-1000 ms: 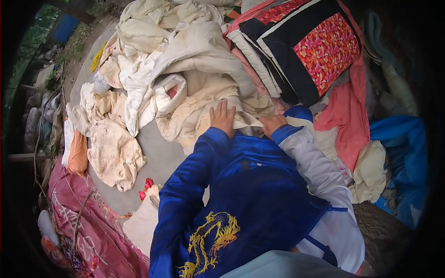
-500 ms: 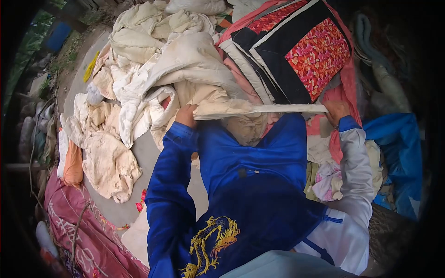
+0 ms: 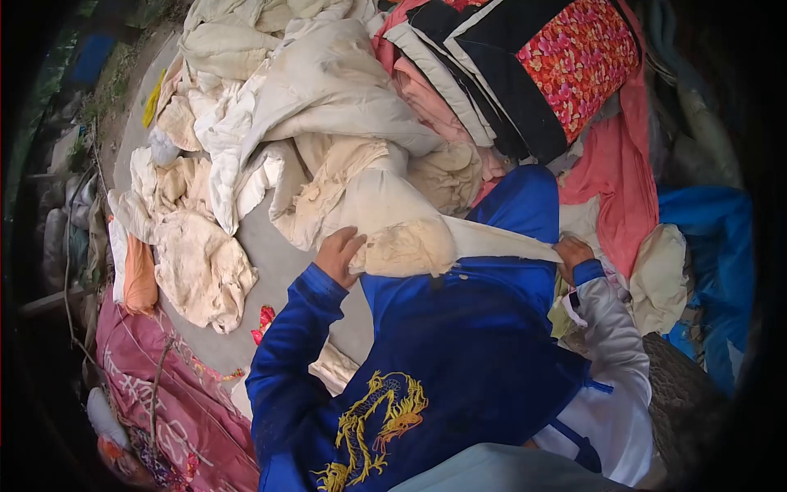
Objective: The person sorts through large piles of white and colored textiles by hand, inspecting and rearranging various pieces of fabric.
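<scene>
A cream padded cloth [image 3: 406, 246] lies across my lap, with a pale, thin strip of fabric [image 3: 496, 240] running from it to the right. My left hand [image 3: 338, 256] grips the cloth's left edge, fingers curled over it. My right hand [image 3: 573, 255] is closed on the far end of the strip and holds it taut above my right thigh. Beyond my knees, the cloth continues into a pile of off-white padding [image 3: 344, 90]. What lies under the cloth on my lap is hidden.
A folded quilt [image 3: 578, 66] with red floral and black panels sits ahead on the right, over pink fabric [image 3: 615, 172]. A crumpled cream piece [image 3: 205, 266] lies on the left. Maroon sheeting [image 3: 168, 385] is at lower left; a blue tarp [image 3: 709, 246] is at right.
Both hands have come down and closer to my body, drawing the cloth over my lap. The strip now slopes down to the right, and more of the cloth's surface shows.
</scene>
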`<state>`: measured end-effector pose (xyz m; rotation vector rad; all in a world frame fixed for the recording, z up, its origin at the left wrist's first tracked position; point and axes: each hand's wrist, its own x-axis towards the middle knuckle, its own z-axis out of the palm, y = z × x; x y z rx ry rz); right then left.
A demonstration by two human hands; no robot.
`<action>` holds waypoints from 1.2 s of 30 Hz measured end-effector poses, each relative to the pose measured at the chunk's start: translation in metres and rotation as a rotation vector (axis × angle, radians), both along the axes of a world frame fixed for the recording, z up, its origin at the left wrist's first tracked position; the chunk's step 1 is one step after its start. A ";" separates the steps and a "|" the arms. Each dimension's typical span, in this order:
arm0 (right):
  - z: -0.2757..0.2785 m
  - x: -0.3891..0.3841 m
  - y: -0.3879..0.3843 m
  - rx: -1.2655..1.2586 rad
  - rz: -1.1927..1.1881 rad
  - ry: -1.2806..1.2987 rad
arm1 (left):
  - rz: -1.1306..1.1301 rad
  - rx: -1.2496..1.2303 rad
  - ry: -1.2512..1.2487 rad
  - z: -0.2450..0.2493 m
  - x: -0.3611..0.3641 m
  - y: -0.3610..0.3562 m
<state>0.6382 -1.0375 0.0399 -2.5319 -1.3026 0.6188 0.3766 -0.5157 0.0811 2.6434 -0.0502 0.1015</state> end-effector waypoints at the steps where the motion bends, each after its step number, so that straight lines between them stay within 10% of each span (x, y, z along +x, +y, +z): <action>1: 0.028 -0.005 0.015 0.016 0.003 0.017 | -0.072 0.022 0.073 0.014 -0.002 0.001; 5: 0.104 0.001 0.096 0.131 0.055 0.126 | -0.247 0.016 0.157 0.032 0.034 0.019; 12: -0.025 -0.014 0.258 -0.036 -0.234 0.337 | -0.174 0.108 -0.140 -0.057 0.171 -0.041; 15: -0.012 -0.030 0.253 0.078 -0.200 0.276 | -0.117 0.163 0.470 -0.060 0.193 -0.057; 18: 0.007 -0.042 0.244 0.179 -0.213 0.463 | -0.072 -0.031 0.287 -0.071 0.182 -0.047; 20: 0.054 -0.046 0.214 0.350 -0.091 0.487 | 0.379 -0.428 0.228 -0.085 0.178 -0.018; 25: 0.103 -0.010 0.046 0.392 -0.293 0.237 | 0.630 -0.356 -0.024 -0.094 0.177 0.044; 30: 0.099 0.066 -0.143 0.786 -1.165 -0.036 | 0.438 -0.264 -0.135 -0.087 0.174 0.002; 36: 0.121 0.067 -0.161 0.369 -0.925 -0.460 | 0.067 -0.137 -0.213 -0.039 0.176 -0.069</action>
